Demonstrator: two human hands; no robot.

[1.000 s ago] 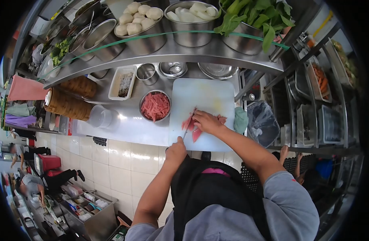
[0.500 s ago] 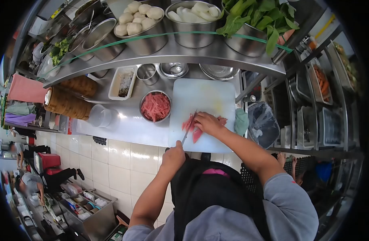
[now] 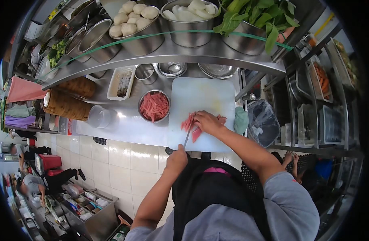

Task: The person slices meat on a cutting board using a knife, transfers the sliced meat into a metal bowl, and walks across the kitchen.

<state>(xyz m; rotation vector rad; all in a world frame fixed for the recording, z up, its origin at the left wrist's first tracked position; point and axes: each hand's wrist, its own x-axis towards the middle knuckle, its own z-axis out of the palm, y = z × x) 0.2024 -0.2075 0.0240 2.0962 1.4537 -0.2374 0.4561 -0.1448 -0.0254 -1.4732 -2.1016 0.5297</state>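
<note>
A knife (image 3: 187, 137) is gripped by its handle in my left hand (image 3: 177, 160), close to the front edge of the white cutting board (image 3: 200, 90). Its blade points away from me and meets the raw red meat (image 3: 196, 134) on the board. My right hand (image 3: 208, 122) presses down on that meat with curled fingers beside the blade, covering part of it. Thin cut strips (image 3: 187, 121) lie left of the blade, and a little more meat shows right of my fingers. A steel bowl (image 3: 142, 115) full of meat strips (image 3: 154, 105) stands left of the board.
A green cloth (image 3: 241, 120) lies at the board's right edge, near a bin lined with clear plastic (image 3: 263, 122). Behind are a white basket (image 3: 121, 83) and a steel cup (image 3: 146, 74). An overhead steel shelf (image 3: 168, 57) holds filled pots. Other people (image 3: 31, 184) work at far left.
My left hand has drawn the knife slightly back toward me, and the blade's angle has shifted a little. My right hand stays on the meat. The whole view has shifted slightly.
</note>
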